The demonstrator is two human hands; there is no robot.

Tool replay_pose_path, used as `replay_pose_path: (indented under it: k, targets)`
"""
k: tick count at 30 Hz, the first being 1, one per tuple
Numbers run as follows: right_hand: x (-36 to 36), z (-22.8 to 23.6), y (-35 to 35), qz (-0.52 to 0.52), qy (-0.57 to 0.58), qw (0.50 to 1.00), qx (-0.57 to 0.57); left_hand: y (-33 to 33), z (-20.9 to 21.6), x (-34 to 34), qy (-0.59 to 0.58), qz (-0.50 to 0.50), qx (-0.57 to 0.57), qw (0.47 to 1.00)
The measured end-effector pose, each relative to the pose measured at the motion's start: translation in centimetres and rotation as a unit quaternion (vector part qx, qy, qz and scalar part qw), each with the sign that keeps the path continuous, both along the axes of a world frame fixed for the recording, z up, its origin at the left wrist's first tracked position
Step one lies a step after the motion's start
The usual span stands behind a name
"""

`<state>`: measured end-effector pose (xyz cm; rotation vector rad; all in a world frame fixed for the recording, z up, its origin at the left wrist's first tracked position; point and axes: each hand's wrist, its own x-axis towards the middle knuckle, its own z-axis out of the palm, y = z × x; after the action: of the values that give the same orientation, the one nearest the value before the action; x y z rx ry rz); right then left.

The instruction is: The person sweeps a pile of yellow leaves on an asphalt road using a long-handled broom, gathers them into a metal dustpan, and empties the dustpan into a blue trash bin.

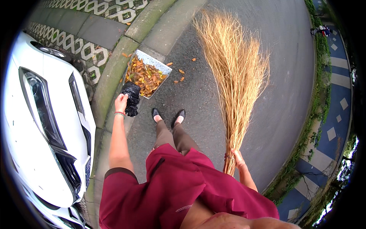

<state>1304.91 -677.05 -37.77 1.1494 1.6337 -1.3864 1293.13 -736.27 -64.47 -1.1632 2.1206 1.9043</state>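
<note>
My left hand (121, 103) is closed at the near end of a pale speckled dustpan (162, 66), where a bunched black plastic bag (132, 97) hides the dustpan's handle. Brown and yellow dry leaves (145, 78) fill much of the pan, which lies by the kerb ahead and to the left. In my right hand (239, 158), fingers wrap round the bound lower end of a large straw-coloured twig broom (236, 76). Its bristles fan out upward and away from me, over the road.
A few loose leaves (181, 71) lie on the asphalt (282, 76) right of the dustpan. The stone kerb (105, 87) runs along the left, with a white car (45, 126) close beside it. A planted strip (318, 114) borders the road's right side, beyond my feet (179, 116).
</note>
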Motion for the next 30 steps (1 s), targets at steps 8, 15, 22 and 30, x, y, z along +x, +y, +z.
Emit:
replay_pose_path:
  k: [8, 15, 22, 30]
  targets:
    - [-8.5, -6.0, -0.4, -0.201, -0.146, 0.945, -0.213, -3.1, -3.0, 1.2, -0.057, -0.031, -0.05, 0.997]
    - [-0.3, -7.7, -9.8, -0.015, -0.342, 0.917, -0.206, -2.1, -7.1, 4.3, -0.149, -0.078, -0.185, 0.968]
    - [8.4, 6.3, -2.3, -0.001, -0.394, 0.903, -0.171, -2.1, -8.2, 6.2, -0.202, -0.113, -0.218, 0.948]
    - [-0.7, 10.2, -8.8, 0.019, -0.174, 0.974, -0.141, -0.2, -4.0, 7.3, -0.258, -0.101, -0.186, 0.943]
